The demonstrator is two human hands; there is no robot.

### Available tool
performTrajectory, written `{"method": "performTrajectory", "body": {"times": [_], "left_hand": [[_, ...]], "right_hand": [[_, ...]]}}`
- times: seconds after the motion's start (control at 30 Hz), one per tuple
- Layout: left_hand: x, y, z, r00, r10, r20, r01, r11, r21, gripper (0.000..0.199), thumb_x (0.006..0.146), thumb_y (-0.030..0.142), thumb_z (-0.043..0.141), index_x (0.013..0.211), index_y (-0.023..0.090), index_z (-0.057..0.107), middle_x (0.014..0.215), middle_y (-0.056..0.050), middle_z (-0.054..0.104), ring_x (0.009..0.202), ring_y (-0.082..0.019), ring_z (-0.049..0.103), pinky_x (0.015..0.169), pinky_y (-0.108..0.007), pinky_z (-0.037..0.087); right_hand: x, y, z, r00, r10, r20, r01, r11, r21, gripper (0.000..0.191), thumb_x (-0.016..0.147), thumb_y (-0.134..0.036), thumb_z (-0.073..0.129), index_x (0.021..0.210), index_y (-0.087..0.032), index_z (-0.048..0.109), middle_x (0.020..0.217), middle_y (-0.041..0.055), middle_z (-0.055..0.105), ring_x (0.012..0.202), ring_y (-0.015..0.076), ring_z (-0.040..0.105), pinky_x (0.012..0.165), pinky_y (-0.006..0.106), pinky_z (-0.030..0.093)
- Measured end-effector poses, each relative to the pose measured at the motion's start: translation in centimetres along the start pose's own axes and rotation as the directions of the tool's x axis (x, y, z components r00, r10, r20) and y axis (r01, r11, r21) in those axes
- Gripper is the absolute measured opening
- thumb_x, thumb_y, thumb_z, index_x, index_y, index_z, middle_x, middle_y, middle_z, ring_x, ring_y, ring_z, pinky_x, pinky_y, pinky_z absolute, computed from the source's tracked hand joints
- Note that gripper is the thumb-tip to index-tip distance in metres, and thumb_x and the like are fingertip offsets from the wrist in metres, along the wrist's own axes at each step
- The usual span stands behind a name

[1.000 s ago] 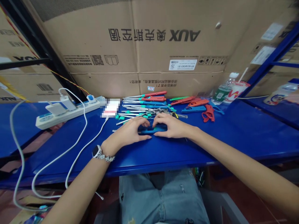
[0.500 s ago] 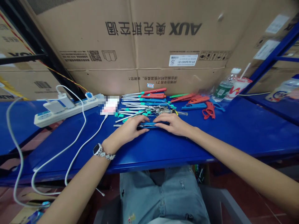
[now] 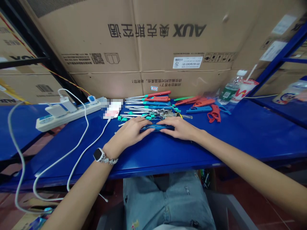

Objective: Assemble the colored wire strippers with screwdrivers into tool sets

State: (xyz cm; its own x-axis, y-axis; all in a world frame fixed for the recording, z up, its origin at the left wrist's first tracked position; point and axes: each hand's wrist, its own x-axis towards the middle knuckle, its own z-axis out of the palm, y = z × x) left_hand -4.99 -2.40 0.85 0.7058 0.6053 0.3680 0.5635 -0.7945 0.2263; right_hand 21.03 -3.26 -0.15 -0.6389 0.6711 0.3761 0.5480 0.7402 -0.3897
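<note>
A person's left hand (image 3: 131, 131) and right hand (image 3: 181, 128) are closed on a blue handle (image 3: 157, 127), which lies sideways between them just above or on a blue table (image 3: 192, 156); I cannot tell which. The left hand pinches its left end and the right hand its right end, thumbs on the near side, fingers on the far side, the middle showing between. Just beyond lies a pile of metal rods with red and blue handles (image 3: 157, 104).

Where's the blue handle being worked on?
Head view, centre: the blue handle is held between the left hand and right hand, in front of the metal rods.
</note>
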Motion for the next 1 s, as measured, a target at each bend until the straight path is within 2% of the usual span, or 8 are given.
{"method": "performTrajectory", "body": {"times": [0.1, 0.2, 0.4, 0.53, 0.67, 0.83, 1.0], "left_hand": [[0.2, -0.2, -0.2, 1.0, 0.006, -0.023, -0.006, 1.0, 0.012, 0.033, 0.1, 0.044, 0.062, 0.122, 0.019, 0.066, 0.116, -0.011, 0.069, 0.108, -0.028, 0.066, 0.094, -0.044, 0.055], [0.4, -0.7, 0.1, 1.0, 0.018, 0.0, -0.018, 1.0, -0.006, 0.028, 0.101, 0.037, 0.06, 0.122, 0.02, 0.066, 0.115, -0.01, 0.068, 0.108, -0.027, 0.066, 0.095, -0.043, 0.054], [0.5, -1.4, 0.7, 0.999, -0.021, 0.041, 0.023, 0.999, -0.047, 0.032, 0.103, 0.042, 0.055, 0.122, 0.021, 0.069, 0.115, -0.011, 0.068, 0.111, -0.028, 0.063, 0.1, -0.046, 0.052], [0.4, -1.3, 0.6, 0.995, -0.057, 0.087, 0.066, 0.993, -0.1, 0.044, 0.093, 0.052, 0.069, 0.123, 0.02, 0.068, 0.119, -0.011, 0.067, 0.115, -0.031, 0.062, 0.102, -0.049, 0.051], [0.5, -1.6, 1.0, 0.991, -0.091, 0.097, 0.106, 0.981, -0.163, 0.038, 0.09, 0.046, 0.075, 0.116, 0.02, 0.069, 0.116, -0.011, 0.07, 0.114, -0.03, 0.064, 0.1, -0.046, 0.053], [0.5, -1.8, 1.3, 0.99, -0.129, 0.062, 0.14, 0.958, -0.251, 0.039, 0.085, 0.039, 0.081, 0.115, 0.018, 0.067, 0.111, -0.01, 0.072, 0.106, -0.027, 0.069, 0.094, -0.043, 0.056], [0.4, -1.7, 1.5, 0.988, -0.149, 0.029, 0.151, 0.943, -0.296, 0.042, 0.085, 0.038, 0.079, 0.119, 0.02, 0.064, 0.116, -0.009, 0.073, 0.107, -0.026, 0.07, 0.095, -0.043, 0.057]], "right_hand": [[0.5, 0.3, 0.1, 1.0, -0.005, 0.005, 0.005, 0.999, 0.033, 0.031, 0.1, -0.03, 0.059, 0.128, -0.021, 0.07, 0.111, 0.0099, 0.075, 0.103, 0.024, 0.07, 0.095, 0.043, 0.054], [0.8, 0.5, 0.3, 1.0, -0.015, -0.011, 0.015, 0.999, 0.05, 0.03, 0.101, -0.031, 0.058, 0.126, -0.022, 0.071, 0.111, 0.0099, 0.071, 0.102, 0.0238, 0.067, 0.095, 0.045, 0.054], [0.2, 0.7, 0.1, 1.0, 0.0, 0.004, 0.0, 1.0, -0.017, 0.033, 0.091, -0.033, 0.073, 0.122, -0.023, 0.071, 0.113, 0.0102, 0.067, 0.109, 0.0273, 0.063, 0.098, 0.049, 0.052], [0.2, 1.1, 0.2, 1.0, 0.016, 0.013, -0.016, 0.999, 0.028, 0.026, 0.092, -0.031, 0.073, 0.115, -0.021, 0.072, 0.111, 0.0095, 0.068, 0.108, 0.0258, 0.063, 0.097, 0.046, 0.052], [0.5, 1.6, 0.6, 0.999, 0.039, 0.025, -0.041, 0.997, 0.071, 0.029, 0.091, -0.037, 0.075, 0.113, -0.019, 0.073, 0.106, 0.0091, 0.067, 0.103, 0.0255, 0.064, 0.094, 0.045, 0.053], [0.2, 1.7, 0.8, 1.0, -0.016, 0.02, 0.015, 0.998, 0.058, 0.03, 0.098, -0.04, 0.065, 0.118, -0.019, 0.07, 0.109, 0.0102, 0.065, 0.104, 0.0246, 0.063, 0.095, 0.045, 0.053], [0.0, 1.1, 0.8, 0.999, -0.028, 0.041, 0.028, 0.999, -0.02, 0.03, 0.106, -0.038, 0.049, 0.12, -0.018, 0.067, 0.112, 0.0117, 0.063, 0.108, 0.0245, 0.062, 0.099, 0.045, 0.052]]}}
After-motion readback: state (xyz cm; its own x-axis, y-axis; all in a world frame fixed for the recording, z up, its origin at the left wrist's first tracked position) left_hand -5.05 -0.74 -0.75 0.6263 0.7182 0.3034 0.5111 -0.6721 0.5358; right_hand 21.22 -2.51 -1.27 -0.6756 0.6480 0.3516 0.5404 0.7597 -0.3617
